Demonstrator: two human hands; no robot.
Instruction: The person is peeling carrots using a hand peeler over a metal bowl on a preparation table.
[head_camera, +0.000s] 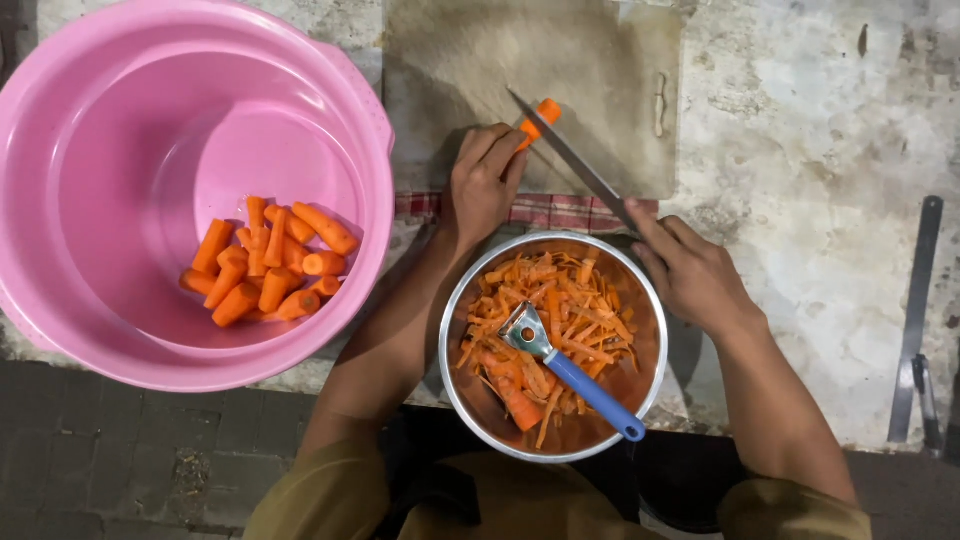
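Note:
My left hand pins a peeled carrot on a worn cutting board. My right hand grips a long knife, whose blade lies across the carrot near its tip. Just below both hands stands a metal bowl full of carrot peelings, with a blue-handled peeler lying in it. A big pink basin at the left holds several cut carrot pieces.
The board rests on a stained stone counter, with a red checked cloth under its near edge. A long metal tool lies at the right edge. Dark brick floor shows below the counter.

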